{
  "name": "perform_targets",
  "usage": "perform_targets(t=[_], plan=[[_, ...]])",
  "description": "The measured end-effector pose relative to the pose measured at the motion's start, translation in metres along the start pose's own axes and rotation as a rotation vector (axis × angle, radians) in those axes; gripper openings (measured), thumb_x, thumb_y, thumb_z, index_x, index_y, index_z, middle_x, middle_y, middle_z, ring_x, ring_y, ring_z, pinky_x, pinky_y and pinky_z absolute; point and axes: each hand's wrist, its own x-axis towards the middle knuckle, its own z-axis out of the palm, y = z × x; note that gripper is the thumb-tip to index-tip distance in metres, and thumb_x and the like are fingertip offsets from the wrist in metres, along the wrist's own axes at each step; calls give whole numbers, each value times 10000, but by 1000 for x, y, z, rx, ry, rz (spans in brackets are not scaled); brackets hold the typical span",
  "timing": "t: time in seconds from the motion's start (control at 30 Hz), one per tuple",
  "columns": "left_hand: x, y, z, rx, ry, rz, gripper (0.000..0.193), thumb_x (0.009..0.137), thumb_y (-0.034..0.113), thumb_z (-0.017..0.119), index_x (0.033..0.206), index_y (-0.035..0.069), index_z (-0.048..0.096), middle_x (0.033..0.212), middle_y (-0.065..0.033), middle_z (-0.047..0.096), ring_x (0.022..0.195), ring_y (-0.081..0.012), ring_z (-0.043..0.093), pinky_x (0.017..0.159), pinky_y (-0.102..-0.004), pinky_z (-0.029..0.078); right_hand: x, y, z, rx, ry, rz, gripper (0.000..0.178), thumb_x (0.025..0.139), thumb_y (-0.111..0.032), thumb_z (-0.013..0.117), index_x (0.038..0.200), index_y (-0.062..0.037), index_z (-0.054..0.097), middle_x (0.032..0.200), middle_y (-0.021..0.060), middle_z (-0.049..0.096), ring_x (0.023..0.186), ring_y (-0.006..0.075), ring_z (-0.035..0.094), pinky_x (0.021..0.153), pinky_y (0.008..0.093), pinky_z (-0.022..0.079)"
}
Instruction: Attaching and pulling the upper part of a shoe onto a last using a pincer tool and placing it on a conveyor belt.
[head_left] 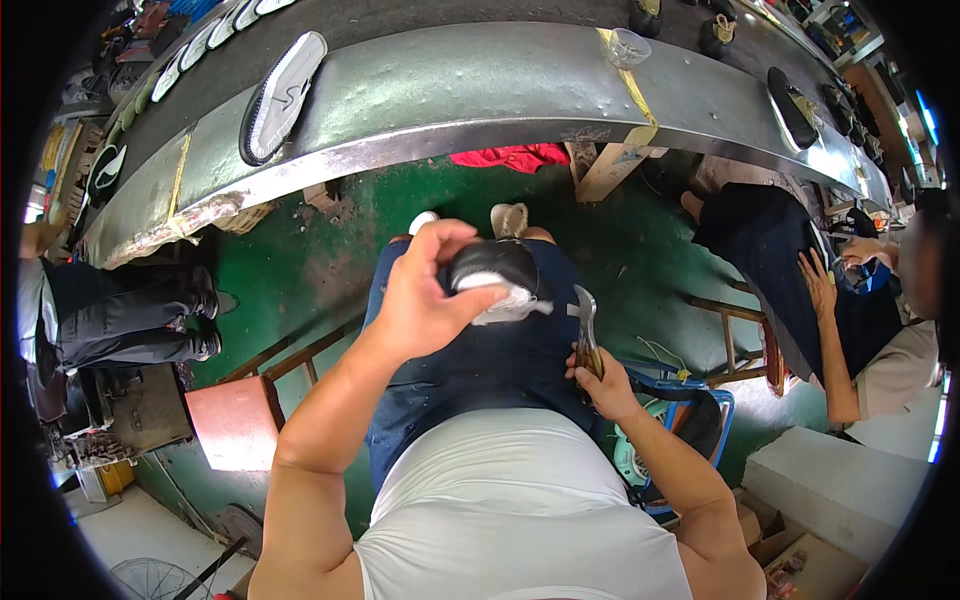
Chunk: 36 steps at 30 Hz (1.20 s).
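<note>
Above my lap, my left hand (425,305) is closed round a black shoe upper (492,262) with a white underside turned toward me. The thumb presses on the white part, and a loose pale flap sticks out at its right. Lower and to the right, my right hand (604,386) grips a pair of lasting pincers (587,318) by the handles. Their curved metal head points up, away from me and apart from the shoe. My fingers hide most of the handles.
A metal-covered bench (450,85) curves across the front, with a white-soled shoe (284,98) and a clear cup (629,48) on it. A co-worker (850,330) sits at the right; another person's legs (140,315) show at the left. A pinkish stool (235,422) stands on my left.
</note>
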Motion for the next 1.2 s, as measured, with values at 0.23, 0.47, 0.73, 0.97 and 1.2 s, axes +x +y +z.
perform_targets(t=[0.23, 0.47, 0.73, 0.97, 1.2], plan=[[55, -82, 27, 108, -167, -601, 490, 867, 296, 781, 1177, -52, 630, 998, -107, 701, 868, -158, 663, 773, -318, 543, 5, -14, -2, -168, -21, 91, 213, 975, -136, 574, 1150, -15, 589, 931, 71, 675, 839, 124, 630, 769, 304, 520], [-56, -93, 31, 499, -118, -339, 359, 878, 131, 704, 1216, 32, 632, 917, -123, 683, 811, -205, 666, 758, -314, 531, 13, -82, -1, -651, -256, -61, 334, 934, -117, 602, 1245, -2, 559, 963, 181, 656, 865, 325, 649, 798, 382, 508], [-62, -77, 48, 706, 1, 14, 173, 899, 104, 609, 1009, -6, 683, 736, -162, 653, 659, -333, 669, 594, -415, 541, 43, -120, 7, -922, -403, -110, 359, 937, -182, 603, 1198, 63, 565, 1107, 271, 637, 1056, 429, 620, 913, 460, 486], [-51, -101, 48, 308, 209, -189, 303, 1024, 220, 519, 1184, -9, 637, 1065, -223, 682, 1000, -351, 678, 892, -370, 526, 89, -179, 13, -1139, -690, 246, 288, 963, -249, 569, 1028, 30, 587, 862, 197, 669, 839, 358, 671, 775, 446, 516], [-54, -134, 48, -961, 130, -795, 569, 1074, 470, 375, 1511, 105, 383, 1324, -54, 573, 1228, -175, 525, 1073, -318, 404, 87, -128, 44, -1009, -499, 100, 304, 967, -270, 579, 1014, 28, 618, 910, 272, 668, 897, 461, 645, 795, 514, 505]])
